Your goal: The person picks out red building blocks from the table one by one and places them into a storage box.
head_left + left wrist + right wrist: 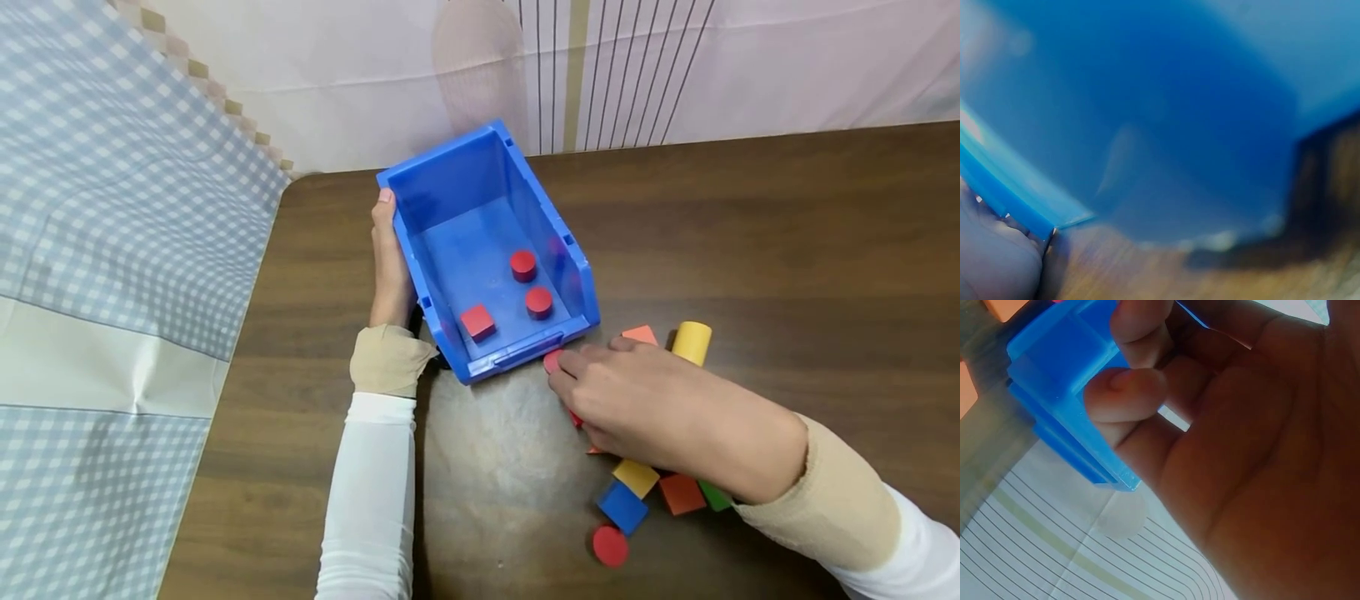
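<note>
Bent fingers of the right hand point(637, 400) pinch one red round block point(552, 360) just beside the front edge of the blue box point(457, 250). The left hand point(390, 271) holds this box at its left side, its fingers only partly visible. Inside lie two red discs point(538, 302) and a red cube point(477, 322). Other coloured blocks point(623, 507) lie on the worktop point(787, 250), near and partly under the right hand.

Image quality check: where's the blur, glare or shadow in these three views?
Head: mostly crisp, with a pale glare patch on the wooden table near the bin's front edge. Left wrist: worst, badly blurred, the blue bin filling most of the frame with smeared edges. Right wrist: soft, the right hand in shadow against the brighter striped cloth.
</note>
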`<state>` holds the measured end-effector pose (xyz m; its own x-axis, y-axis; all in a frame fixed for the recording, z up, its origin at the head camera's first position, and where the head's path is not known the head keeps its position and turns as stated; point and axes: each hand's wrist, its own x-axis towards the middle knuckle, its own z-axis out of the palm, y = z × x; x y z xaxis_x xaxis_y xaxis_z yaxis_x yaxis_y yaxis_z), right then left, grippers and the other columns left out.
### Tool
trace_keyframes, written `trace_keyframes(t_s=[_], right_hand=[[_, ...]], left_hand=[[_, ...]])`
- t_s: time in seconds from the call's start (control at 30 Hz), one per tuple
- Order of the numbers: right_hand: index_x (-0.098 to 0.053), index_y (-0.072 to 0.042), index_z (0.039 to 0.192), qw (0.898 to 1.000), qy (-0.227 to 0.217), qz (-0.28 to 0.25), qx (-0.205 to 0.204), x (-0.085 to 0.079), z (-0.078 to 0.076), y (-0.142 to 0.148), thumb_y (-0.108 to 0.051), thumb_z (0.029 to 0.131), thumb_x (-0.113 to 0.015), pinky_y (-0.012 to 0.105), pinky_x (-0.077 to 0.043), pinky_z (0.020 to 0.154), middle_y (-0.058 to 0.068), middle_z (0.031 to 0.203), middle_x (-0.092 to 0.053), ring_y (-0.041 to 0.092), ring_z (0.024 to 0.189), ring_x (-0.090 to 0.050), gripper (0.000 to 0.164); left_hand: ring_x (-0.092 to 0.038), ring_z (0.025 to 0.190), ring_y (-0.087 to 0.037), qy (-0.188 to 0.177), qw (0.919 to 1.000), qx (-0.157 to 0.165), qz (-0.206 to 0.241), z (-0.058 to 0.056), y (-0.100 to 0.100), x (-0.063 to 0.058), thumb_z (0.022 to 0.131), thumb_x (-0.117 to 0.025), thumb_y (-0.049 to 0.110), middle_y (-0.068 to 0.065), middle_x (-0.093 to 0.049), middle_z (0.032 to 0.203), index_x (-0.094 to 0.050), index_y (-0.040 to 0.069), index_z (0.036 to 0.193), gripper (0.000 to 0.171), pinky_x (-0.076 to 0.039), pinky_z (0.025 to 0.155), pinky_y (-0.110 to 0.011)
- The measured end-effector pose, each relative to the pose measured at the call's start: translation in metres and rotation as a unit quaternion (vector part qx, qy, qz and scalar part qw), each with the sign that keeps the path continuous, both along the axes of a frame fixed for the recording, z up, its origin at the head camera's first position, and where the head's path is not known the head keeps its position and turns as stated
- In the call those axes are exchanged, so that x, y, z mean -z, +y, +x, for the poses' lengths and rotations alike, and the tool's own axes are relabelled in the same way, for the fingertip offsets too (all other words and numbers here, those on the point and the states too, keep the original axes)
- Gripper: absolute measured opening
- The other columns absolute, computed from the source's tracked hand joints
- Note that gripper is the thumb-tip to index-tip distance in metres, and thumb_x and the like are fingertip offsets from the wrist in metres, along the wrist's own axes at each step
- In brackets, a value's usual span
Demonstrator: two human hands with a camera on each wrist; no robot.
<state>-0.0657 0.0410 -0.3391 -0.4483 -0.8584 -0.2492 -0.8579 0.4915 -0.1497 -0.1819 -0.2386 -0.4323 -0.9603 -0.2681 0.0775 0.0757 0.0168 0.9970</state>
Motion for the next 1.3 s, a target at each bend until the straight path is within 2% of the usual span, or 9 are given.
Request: trace_keyframes(t_s=[0.4,0.6,0.7,0.97,1.2,1.3], right_hand=[[-0.057,-0.011,0.101,1.000,0.003,-0.014,0.004,0.0014,-0.0034,0.0022,-0.025,0.079,-0.072,0.035,-0.045,0.066,-0.004,0.081,-0.047,0.015,0.079,-0.050,0.030],[-0.060,-0.009,0.112,1.000,-0.017,0.010,0.008,0.0001,-0.0063,-0.0012,-0.032,0.079,-0.076,0.040,-0.049,0.072,0.000,0.088,-0.054,0.018,0.085,-0.053,0.044],[-0.060,-0.009,0.114,1.000,-0.023,0.008,0.016,0.0007,-0.0064,-0.0011,-0.036,0.078,-0.077,0.039,-0.049,0.073,-0.001,0.089,-0.055,0.017,0.084,-0.053,0.048],[-0.061,-0.009,0.111,1.000,-0.009,-0.019,0.023,0.0043,-0.0031,0.0018,-0.028,0.081,-0.072,0.034,-0.047,0.065,-0.002,0.085,-0.053,0.016,0.076,-0.051,0.037],[-0.063,-0.009,0.114,0.999,-0.001,-0.031,0.022,0.0017,-0.0045,0.0009,-0.023,0.085,-0.067,0.040,-0.052,0.074,0.002,0.092,-0.059,0.020,0.087,-0.058,0.033],[-0.063,-0.010,0.109,0.999,0.007,-0.041,0.017,0.0017,-0.0046,0.0008,-0.024,0.086,-0.065,0.036,-0.050,0.069,0.000,0.089,-0.057,0.018,0.082,-0.055,0.026]], left_hand=[[-0.049,0.122,-0.024,-0.001,0.9999,-0.002,0.011,0.0003,0.0011,-0.0009,0.093,-0.033,0.065,0.000,-0.052,0.137,-0.048,0.033,0.141,0.060,-0.037,0.097,-0.049],[-0.047,0.125,-0.021,-0.002,1.0000,0.001,0.004,0.0007,0.0004,-0.0004,0.093,-0.031,0.066,0.003,-0.049,0.140,-0.045,0.035,0.143,0.061,-0.035,0.099,-0.049],[-0.047,0.124,-0.022,0.004,1.0000,0.000,0.001,0.0010,-0.0001,-0.0008,0.093,-0.031,0.066,0.002,-0.049,0.140,-0.045,0.034,0.143,0.061,-0.036,0.099,-0.049],[-0.053,0.118,-0.024,0.002,1.0000,-0.006,0.003,0.0017,0.0026,0.0016,0.093,-0.033,0.065,-0.001,-0.055,0.134,-0.050,0.029,0.140,0.062,-0.040,0.096,-0.049],[-0.052,0.120,-0.024,0.005,1.0000,-0.004,0.003,0.0000,0.0016,-0.0009,0.092,-0.033,0.066,-0.002,-0.054,0.135,-0.048,0.031,0.142,0.063,-0.039,0.096,-0.049],[-0.052,0.119,-0.024,0.000,1.0000,-0.009,0.003,0.0007,0.0014,-0.0004,0.092,-0.033,0.066,-0.001,-0.055,0.135,-0.049,0.030,0.141,0.063,-0.040,0.095,-0.049]])
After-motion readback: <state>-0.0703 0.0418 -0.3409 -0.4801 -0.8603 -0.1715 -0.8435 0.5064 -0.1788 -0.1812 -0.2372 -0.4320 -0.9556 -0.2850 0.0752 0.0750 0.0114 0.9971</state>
